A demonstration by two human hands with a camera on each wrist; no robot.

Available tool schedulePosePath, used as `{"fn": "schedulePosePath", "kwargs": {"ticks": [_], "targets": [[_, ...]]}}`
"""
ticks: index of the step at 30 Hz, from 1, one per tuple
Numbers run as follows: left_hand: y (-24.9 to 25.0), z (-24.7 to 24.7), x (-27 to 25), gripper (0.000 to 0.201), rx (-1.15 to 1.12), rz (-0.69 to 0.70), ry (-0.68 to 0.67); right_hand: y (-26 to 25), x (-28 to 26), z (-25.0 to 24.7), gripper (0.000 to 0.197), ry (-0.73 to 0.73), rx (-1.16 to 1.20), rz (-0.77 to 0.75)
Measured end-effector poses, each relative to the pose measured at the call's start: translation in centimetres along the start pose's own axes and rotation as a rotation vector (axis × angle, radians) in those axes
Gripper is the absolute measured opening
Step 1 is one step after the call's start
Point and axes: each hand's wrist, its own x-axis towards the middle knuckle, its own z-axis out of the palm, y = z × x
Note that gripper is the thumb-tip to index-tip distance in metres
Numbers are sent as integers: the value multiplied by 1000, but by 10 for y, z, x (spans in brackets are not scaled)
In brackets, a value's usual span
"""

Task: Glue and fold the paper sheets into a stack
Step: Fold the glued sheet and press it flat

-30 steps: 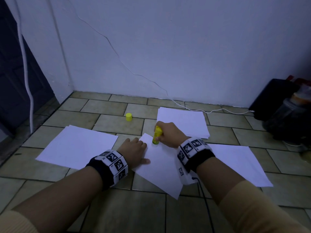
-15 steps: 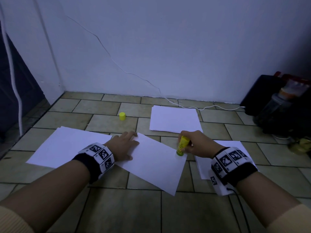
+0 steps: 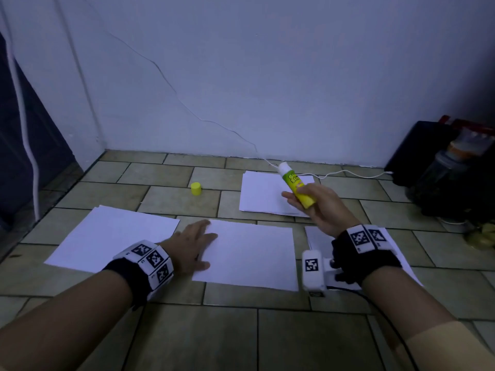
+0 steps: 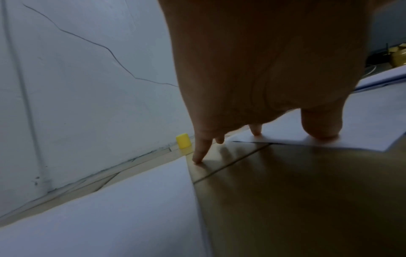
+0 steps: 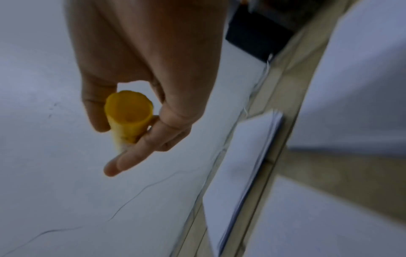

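A white paper sheet (image 3: 249, 254) lies square on the tiled floor in front of me. My left hand (image 3: 191, 243) lies flat with straight fingers on its left edge; in the left wrist view the thumb (image 4: 318, 128) presses that sheet (image 4: 362, 125). My right hand (image 3: 318, 204) is raised above the floor and grips an uncapped yellow glue stick (image 3: 296, 187), white tip pointing up and away. From the right wrist view I see the stick's yellow base (image 5: 128, 113) between thumb and fingers. The yellow cap (image 3: 196, 188) stands on the floor farther back.
More white paper lies around: a sheet at the left (image 3: 112, 236), a stack at the back (image 3: 263, 195), and sheets under my right wrist (image 3: 316, 236). A white cable (image 3: 348, 172) runs along the wall. Dark bags and a jar (image 3: 444, 178) crowd the right corner.
My right hand has lifted the glue stick off the sheet's right edge and turned its tip upward. The centre sheet now lies square instead of slanted. The left hand stays on its left edge.
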Motion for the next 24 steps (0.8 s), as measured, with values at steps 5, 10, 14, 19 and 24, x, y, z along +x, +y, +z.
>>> {"fn": "schedulePosePath", "kwargs": {"ticks": [5, 10, 14, 19, 24], "targets": [[7, 11, 3, 77, -29, -46, -96, 32, 24, 33, 17, -103, -62, 191], [4, 13, 7, 83, -81, -59, -111, 68, 61, 70, 17, -58, -576, 109], [-1, 23, 13, 102, -82, -72, -93, 88, 90, 98, 31, -32, -1020, -51], [0, 26, 16, 86, -55, -91, -60, 107, 105, 120, 39, -113, -1296, -117], [1, 24, 17, 84, -40, -93, -86, 106, 108, 125, 37, -152, -1365, -189]]}}
